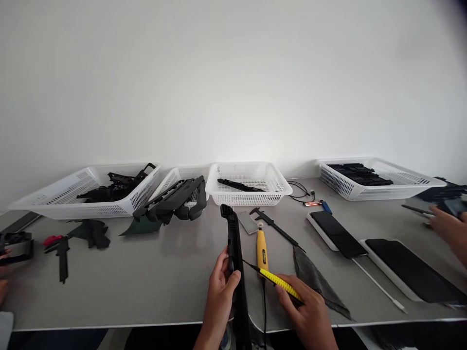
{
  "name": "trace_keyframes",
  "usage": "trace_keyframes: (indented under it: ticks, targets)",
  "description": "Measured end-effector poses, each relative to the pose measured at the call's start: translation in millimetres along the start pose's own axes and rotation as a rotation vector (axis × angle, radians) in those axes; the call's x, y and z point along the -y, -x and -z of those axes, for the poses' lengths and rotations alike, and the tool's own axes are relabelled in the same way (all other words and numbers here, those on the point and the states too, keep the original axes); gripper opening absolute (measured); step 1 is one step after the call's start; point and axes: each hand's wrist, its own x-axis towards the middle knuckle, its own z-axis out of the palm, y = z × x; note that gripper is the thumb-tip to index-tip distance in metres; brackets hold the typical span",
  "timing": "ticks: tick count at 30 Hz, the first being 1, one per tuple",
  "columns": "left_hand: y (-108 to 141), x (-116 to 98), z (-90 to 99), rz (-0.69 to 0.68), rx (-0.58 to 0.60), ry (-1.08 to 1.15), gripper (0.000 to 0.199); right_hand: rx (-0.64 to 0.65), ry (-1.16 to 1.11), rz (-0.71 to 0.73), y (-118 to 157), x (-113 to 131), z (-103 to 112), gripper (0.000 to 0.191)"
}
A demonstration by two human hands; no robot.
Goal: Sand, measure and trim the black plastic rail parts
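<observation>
A long black plastic part (236,257) is held roughly upright at the front edge of the table by my left hand (221,294), thumb and fingers closed around it. My right hand (304,308) grips a yellow knife-like tool (280,282), its thin dark tip at the right edge of the part. Just behind that tool lies a yellow corded tool (261,250) on the table, its black cord running down over the front edge. A black caliper (275,227) and a small grey rectangular plate (248,222) lie behind the part.
White baskets (251,198) with black parts line the wall. Curved black parts (178,197) lean over one basket. Right of me are a dark cloth (317,282), two black-topped white slabs (337,233) and a white cable (379,286). Other people's hands (448,233) show at both sides.
</observation>
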Motion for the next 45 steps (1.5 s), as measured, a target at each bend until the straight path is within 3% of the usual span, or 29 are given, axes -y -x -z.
trace_keyframes:
  ticks: [10,28,45]
  targets:
    - [1,9,1.4,0.06,0.139,-0.018,0.086,-0.075,-0.01,-0.014,0,-2,-2,0.039]
    - [5,0,-1.4,0.105,0.031,-0.03,0.066,-0.063,0.0,0.04,4,5,6,0.038]
    - [5,0,-2.0,0.081,0.069,-0.017,0.061,0.008,-0.059,0.005,6,6,11,0.041]
